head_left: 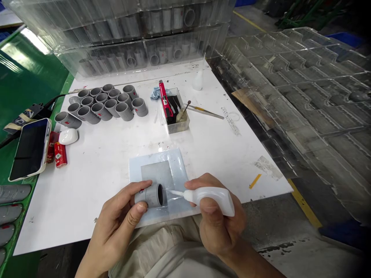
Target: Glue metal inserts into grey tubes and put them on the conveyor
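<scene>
Pipe couplings (100,111) stand in the hands' (116,216) way forward.

From my remote view this reads as a factory workshop: a bare concrete floor (275,216) with a yellow painted line (304,204), stacked clear plastic trays (139,42) full of grey PVC pipe fittings (123,111), and more of those fittings standing in rows on a white worktop (72,200).

The one view comes from a camera worn on the person's head. It faces forward and down, and it is close above the left hand (116,220) and the right hand (217,227), which enter from the bottom of the frame. The white work board (72,200) fills the middle, and the clear plastic trays (304,108) appear farther away, toward the top and right.
</scene>
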